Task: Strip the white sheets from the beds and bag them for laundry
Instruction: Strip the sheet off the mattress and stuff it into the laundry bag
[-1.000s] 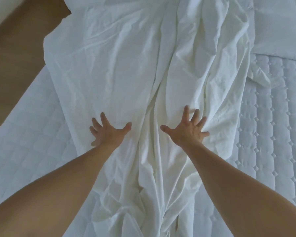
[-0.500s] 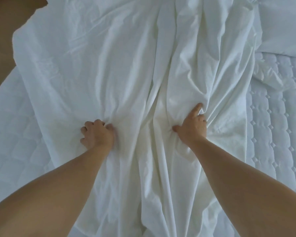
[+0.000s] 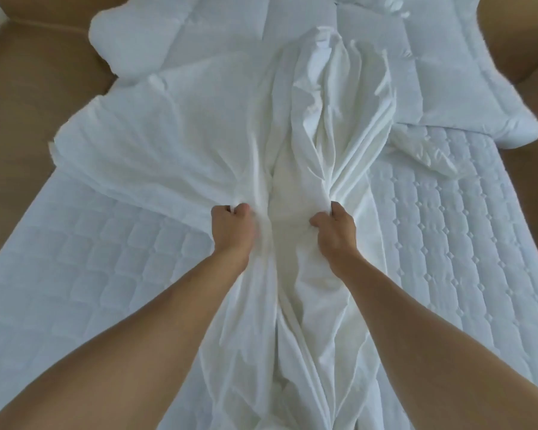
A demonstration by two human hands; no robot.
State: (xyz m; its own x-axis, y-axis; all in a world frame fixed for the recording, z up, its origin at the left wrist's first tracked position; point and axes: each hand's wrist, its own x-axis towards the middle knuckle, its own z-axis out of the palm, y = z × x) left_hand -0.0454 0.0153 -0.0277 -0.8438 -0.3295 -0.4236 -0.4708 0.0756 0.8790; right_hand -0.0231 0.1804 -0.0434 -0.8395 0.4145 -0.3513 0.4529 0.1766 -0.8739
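Tan flooring (image 3: pixel 25 97) borders a quilted mattress (image 3: pixel 84 268) that lies bare on its left and right sides, with a puffy white duvet (image 3: pixel 180 38) heaped at the far end. Down the middle of the mattress runs the white sheet (image 3: pixel 184 156), bunched into long folds from the duvet to the near edge. Left grip (image 3: pixel 232 226) and right grip (image 3: pixel 336 232) are each curled tight around a fistful of that sheet, near each other on either side of its central fold.
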